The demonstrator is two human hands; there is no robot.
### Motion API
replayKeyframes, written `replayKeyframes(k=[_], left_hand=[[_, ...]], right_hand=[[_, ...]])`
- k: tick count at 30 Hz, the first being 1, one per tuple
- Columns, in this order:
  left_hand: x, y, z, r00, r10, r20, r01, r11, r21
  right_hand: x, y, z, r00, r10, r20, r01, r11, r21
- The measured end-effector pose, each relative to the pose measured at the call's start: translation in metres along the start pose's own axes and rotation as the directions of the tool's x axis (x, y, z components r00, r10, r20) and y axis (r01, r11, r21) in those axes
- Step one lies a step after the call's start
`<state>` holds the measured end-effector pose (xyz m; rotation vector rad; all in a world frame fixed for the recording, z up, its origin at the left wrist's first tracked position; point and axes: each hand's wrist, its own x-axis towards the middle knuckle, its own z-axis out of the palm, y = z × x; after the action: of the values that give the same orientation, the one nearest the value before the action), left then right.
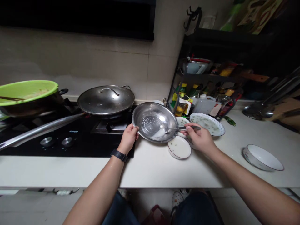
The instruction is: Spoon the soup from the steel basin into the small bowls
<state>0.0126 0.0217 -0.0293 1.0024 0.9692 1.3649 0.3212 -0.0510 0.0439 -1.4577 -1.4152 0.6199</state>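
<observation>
My left hand (129,136) grips the left rim of a tilted steel bowl (150,117) held above the counter's edge by the stove. A little whitish liquid lies at the bowl's low side. My right hand (198,136) is closed on the handle of a metal spoon (174,128) whose bowl end rests inside the steel bowl. A small white dish (179,147) sits on the counter just below the steel bowl. A larger plate (207,124) with pale food stands behind my right hand.
A lidded wok (106,100) with a long handle sits on the black stove (77,137). A green basin (27,90) rests on a pan at the left. A rack of bottles (203,93) stands at the back right. A white bowl (262,157) sits at the right.
</observation>
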Motion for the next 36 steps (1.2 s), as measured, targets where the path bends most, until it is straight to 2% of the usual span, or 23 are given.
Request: replayKeyframes(k=[2, 4, 7, 9, 11, 15, 19, 22, 25, 26, 28, 30, 32, 34, 36], left_hand=[[0.000, 0.000, 0.000, 1.000, -0.001, -0.001, 0.001, 1.000, 0.000], [0.001, 0.000, 0.000, 1.000, -0.003, -0.003, 0.003, 1.000, 0.003], [0.001, 0.000, 0.001, 1.000, -0.006, -0.004, 0.006, 1.000, 0.002], [0.000, 0.000, 0.001, 1.000, -0.005, 0.000, 0.005, 1.000, 0.000], [0.000, 0.001, 0.000, 1.000, -0.001, 0.003, 0.001, 1.000, -0.001], [0.000, 0.001, 0.000, 1.000, -0.002, 0.006, 0.002, 1.000, 0.004], [0.000, 0.001, 0.000, 1.000, 0.004, -0.002, -0.004, 1.000, 0.005], [0.000, 0.000, 0.000, 1.000, 0.004, -0.005, -0.004, 1.000, 0.007], [0.001, -0.001, -0.001, 1.000, -0.002, -0.005, 0.002, 1.000, 0.001], [0.001, 0.000, -0.001, 1.000, -0.002, -0.007, 0.002, 1.000, 0.000], [0.000, 0.000, 0.000, 1.000, 0.001, -0.007, -0.001, 1.000, 0.002], [0.000, 0.001, 0.000, 1.000, 0.003, -0.007, -0.003, 1.000, 0.004], [0.000, 0.002, 0.001, 1.000, 0.003, -0.006, -0.003, 1.000, 0.002], [-0.001, 0.002, 0.001, 1.000, 0.004, -0.007, -0.004, 1.000, 0.001], [-0.001, 0.001, 0.000, 1.000, 0.004, -0.006, -0.004, 1.000, 0.002]], right_hand=[[0.002, -0.004, 0.005, 0.980, 0.191, -0.060, -0.180, 0.971, 0.157], [0.006, -0.008, 0.008, 0.934, 0.349, -0.076, -0.312, 0.901, 0.301], [0.008, -0.011, 0.010, 0.881, 0.472, -0.032, -0.407, 0.791, 0.457], [0.006, -0.014, 0.007, 0.868, 0.496, -0.012, -0.421, 0.751, 0.509], [0.003, -0.018, 0.001, 0.874, 0.485, -0.023, -0.398, 0.744, 0.536], [-0.007, -0.029, -0.021, 0.905, 0.411, -0.113, -0.296, 0.797, 0.527], [-0.021, -0.030, -0.054, 0.916, 0.356, -0.185, -0.238, 0.853, 0.464], [-0.037, -0.022, -0.079, 0.930, 0.293, -0.220, -0.194, 0.904, 0.381], [-0.060, -0.015, -0.097, 0.963, 0.182, -0.200, -0.144, 0.971, 0.189], [-0.069, -0.014, -0.101, 0.977, 0.114, -0.181, -0.097, 0.991, 0.097], [-0.086, -0.015, -0.106, 0.989, -0.089, -0.115, 0.075, 0.990, -0.121], [-0.100, -0.020, -0.110, 0.947, -0.321, 0.036, 0.316, 0.900, -0.301], [-0.109, -0.026, -0.112, 0.849, -0.489, 0.202, 0.528, 0.765, -0.369], [-0.111, -0.031, -0.111, 0.763, -0.576, 0.293, 0.647, 0.673, -0.359], [-0.106, -0.035, -0.104, 0.739, -0.608, 0.290, 0.673, 0.651, -0.352]])
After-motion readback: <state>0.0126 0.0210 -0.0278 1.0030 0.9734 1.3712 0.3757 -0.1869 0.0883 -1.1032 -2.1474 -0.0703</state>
